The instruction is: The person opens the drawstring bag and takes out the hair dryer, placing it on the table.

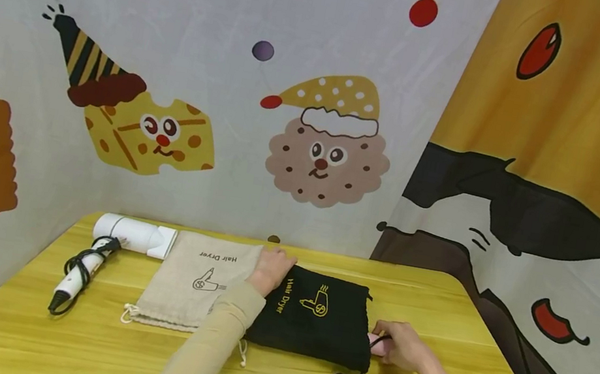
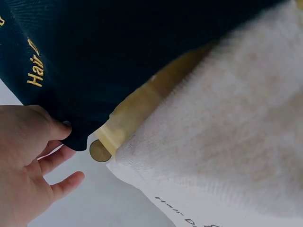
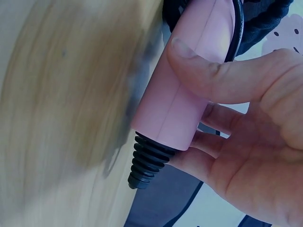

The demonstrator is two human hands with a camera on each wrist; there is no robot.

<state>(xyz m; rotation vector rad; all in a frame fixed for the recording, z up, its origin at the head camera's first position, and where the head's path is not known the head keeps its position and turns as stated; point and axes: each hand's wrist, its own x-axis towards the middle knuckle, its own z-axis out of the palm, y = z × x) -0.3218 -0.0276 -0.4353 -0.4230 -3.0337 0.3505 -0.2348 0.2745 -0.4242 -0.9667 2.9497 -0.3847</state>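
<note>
A black drawstring bag (image 1: 334, 338) printed "Hair Dryer" lies on the table, its cord-trimmed mouth facing right. My left hand (image 1: 273, 270) pinches a far left corner of it between thumb and fingers, as the left wrist view also shows. At the mouth, my right hand (image 1: 409, 345) grips the pink handle (image 3: 163, 106) of what looks like a hair dryer; the rest of it is hidden in the bag. A black ribbed cord sleeve (image 3: 149, 158) sticks out from the handle's end. Black cord runs alongside the handle.
A beige "Hair Dryer" bag (image 1: 176, 299) lies just left of the black one. Farther left rests a white hair dryer (image 1: 134, 235) with black cord wound about its handle. The wooden table (image 1: 87, 353) ends at a printed curtain (image 1: 246, 12).
</note>
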